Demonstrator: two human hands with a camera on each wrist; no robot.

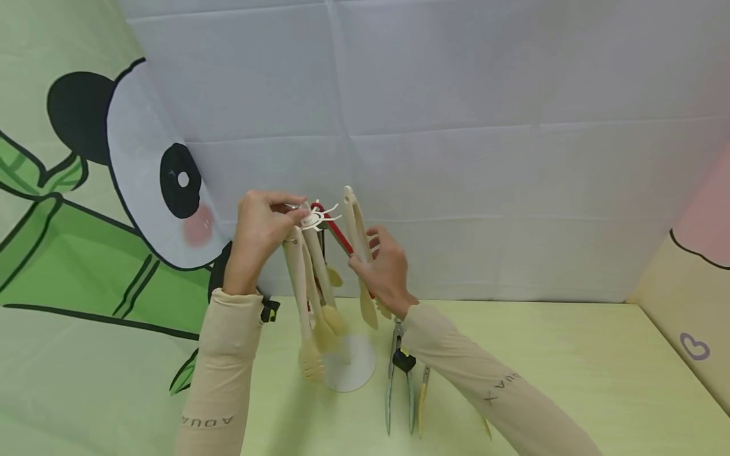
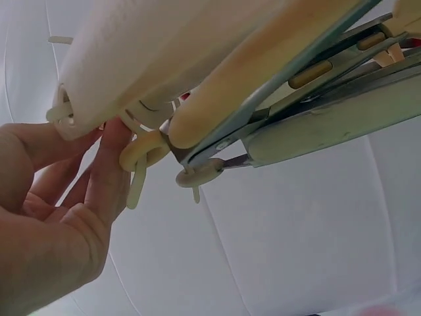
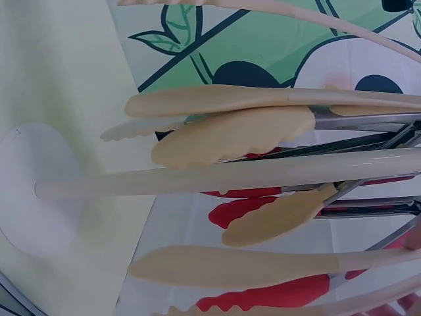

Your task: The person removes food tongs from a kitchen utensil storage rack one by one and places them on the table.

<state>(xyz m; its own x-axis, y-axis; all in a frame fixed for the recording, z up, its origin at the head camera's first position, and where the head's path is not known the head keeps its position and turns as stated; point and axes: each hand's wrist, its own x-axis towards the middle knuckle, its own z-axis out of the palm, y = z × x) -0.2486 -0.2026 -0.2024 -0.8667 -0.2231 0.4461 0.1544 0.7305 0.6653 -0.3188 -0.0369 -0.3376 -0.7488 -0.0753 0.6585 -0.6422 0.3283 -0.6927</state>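
Observation:
My left hand [image 1: 262, 228] pinches the white hooked top [image 1: 312, 220] of a utensil stand. In the left wrist view its fingers [image 2: 108, 164] are partly hidden behind a pale handle [image 2: 151, 59] hung on a hook. Tongs [image 2: 263, 131] with green and yellow arms hang beside it. My right hand [image 1: 388, 266] holds a cream kitchen utensil [image 1: 355, 221], handle up, to the right of the hooks. Its exact kind is unclear because the hand covers the middle. Other cream utensils [image 1: 296, 266] and a red-handled one [image 1: 339, 236] hang about the stand's pole [image 3: 131, 182].
The stand's round white base [image 1: 359, 364] sits on the pale yellow table [image 1: 542, 367]. Grey-green tongs [image 1: 389, 392] lie to its right, with a yellow-handled utensil [image 1: 422, 405] beside them. A white cloth [image 1: 456, 177] and a panda-print cloth [image 1: 85, 266] hang behind and to the left.

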